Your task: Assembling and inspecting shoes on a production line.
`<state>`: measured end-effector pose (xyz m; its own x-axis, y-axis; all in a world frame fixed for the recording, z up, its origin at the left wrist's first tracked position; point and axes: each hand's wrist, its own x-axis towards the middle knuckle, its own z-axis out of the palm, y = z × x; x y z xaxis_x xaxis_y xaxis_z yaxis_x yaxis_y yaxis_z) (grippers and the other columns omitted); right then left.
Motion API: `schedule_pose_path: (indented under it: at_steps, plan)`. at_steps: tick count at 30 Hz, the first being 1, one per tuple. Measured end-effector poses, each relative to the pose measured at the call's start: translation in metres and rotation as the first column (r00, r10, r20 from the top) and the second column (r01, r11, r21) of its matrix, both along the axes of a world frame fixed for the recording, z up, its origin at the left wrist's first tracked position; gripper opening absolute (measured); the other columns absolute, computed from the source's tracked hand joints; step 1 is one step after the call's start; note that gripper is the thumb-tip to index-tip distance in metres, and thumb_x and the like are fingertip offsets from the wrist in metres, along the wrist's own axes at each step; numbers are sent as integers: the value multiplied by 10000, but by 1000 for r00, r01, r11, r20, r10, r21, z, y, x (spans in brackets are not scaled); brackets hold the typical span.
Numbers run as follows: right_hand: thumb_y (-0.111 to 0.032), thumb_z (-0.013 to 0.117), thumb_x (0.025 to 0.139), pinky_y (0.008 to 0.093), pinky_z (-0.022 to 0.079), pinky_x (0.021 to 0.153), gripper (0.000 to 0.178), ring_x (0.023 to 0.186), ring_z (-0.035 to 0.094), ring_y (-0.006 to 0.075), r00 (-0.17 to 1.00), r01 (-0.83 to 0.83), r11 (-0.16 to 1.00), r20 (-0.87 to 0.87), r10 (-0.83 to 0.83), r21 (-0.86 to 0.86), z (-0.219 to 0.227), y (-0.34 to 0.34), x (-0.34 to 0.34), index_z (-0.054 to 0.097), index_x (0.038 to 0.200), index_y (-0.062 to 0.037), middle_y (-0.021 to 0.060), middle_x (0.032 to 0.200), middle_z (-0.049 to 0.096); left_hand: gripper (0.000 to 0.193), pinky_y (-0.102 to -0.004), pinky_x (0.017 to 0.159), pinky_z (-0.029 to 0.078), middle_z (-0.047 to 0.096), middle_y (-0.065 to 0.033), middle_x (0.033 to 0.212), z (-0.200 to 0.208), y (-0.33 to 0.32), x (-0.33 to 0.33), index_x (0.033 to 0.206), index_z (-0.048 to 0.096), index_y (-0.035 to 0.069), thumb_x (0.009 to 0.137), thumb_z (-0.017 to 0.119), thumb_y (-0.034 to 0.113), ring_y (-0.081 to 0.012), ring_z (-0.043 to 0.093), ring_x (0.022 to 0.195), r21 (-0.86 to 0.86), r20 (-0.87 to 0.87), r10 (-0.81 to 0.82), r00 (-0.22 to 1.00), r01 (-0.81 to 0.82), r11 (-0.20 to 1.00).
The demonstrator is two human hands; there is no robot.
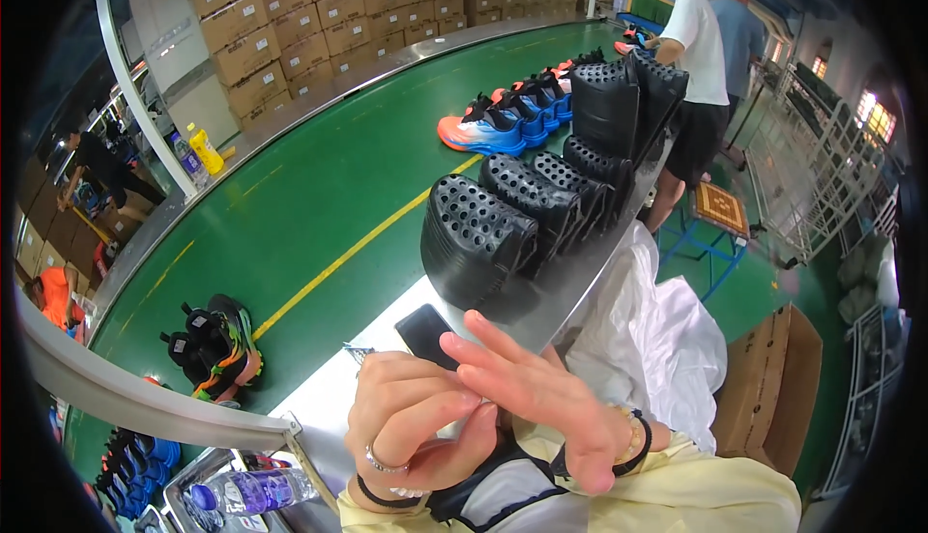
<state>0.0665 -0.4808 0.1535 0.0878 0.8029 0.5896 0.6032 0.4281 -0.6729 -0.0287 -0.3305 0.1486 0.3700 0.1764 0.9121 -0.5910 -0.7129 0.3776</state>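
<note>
My left hand (418, 427) is closed, with thumb and fingertips pinched together at the fingers of my right hand; whether something small sits in the pinch is hidden. My right hand (541, 393) crosses in front with its fingers stretched out, apparently touching the left fingertips. A ring and a beaded bracelet show on the left hand and wrist. Just beyond the hands lies a dark phone (423, 332) on the white table edge. Black shoe-shaped forms (474, 233) with round holes in their toes stand in a row on the metal ledge beyond the phone.
Blue-and-orange sneakers (493, 129) line the green belt (329, 214). A dark pair (215, 345) stands at left. A water bottle (253, 490) lies near the lower left. White plastic (646, 325), an open carton (768, 393) and a stool (717, 212) are right. Two people stand beyond.
</note>
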Motion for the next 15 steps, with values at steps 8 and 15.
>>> schedule_pose_path:
  at_steps: [8,15]
  plan:
    - [-881,140,773,550,139,1141,1208,1405,263,469,975,164,987,154,-162,0,3,-10,-2,418,1370,131,293,1422,433,375,-297,571,431,649,-20,820,5,-2,-2,921,640,84,599,800,-22,-203,621,693,112,37,77,996,-81,990]
    - [-669,495,866,566,218,1122,892,1321,426,433,890,392,920,261,-375,-16,6,-21,2,491,1289,117,228,1300,561,363,-342,579,468,618,-47,794,1,-10,10,922,614,70,600,720,-59,-226,610,679,383,24,293,956,-279,881]
